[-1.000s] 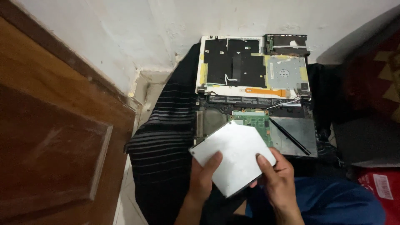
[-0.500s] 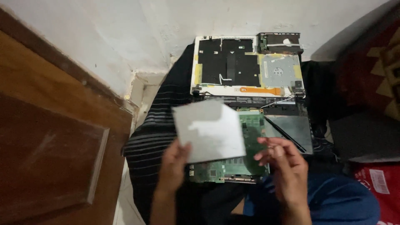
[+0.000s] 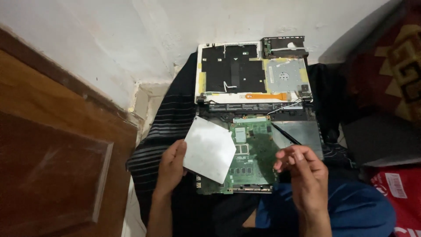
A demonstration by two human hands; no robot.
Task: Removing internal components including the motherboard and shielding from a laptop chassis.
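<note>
My left hand (image 3: 171, 164) grips the left edge of a flat silver-white metal plate (image 3: 210, 148), held tilted over the left part of an opened laptop. Under it lies the green circuit board (image 3: 256, 156) in the laptop's lower shell. My right hand (image 3: 305, 169) hovers at the board's right edge with fingers curled, holding nothing that I can see. A thin black rod (image 3: 285, 134) lies slanted across the grey panel to the right of the board. The laptop's upper half (image 3: 252, 72), white-rimmed with black sheets and a silver drive, leans against the wall.
A brown wooden door (image 3: 52, 162) fills the left. A black striped cloth (image 3: 164, 123) lies under the laptop. A patterned red fabric (image 3: 394, 57) is at the right, a red package (image 3: 397, 193) at the lower right. Blue trousers (image 3: 351, 210) sit below.
The plate left my right hand and went left and up with my left hand, baring the green board. It has since come down a little. My right hand stays at the board's right edge.
</note>
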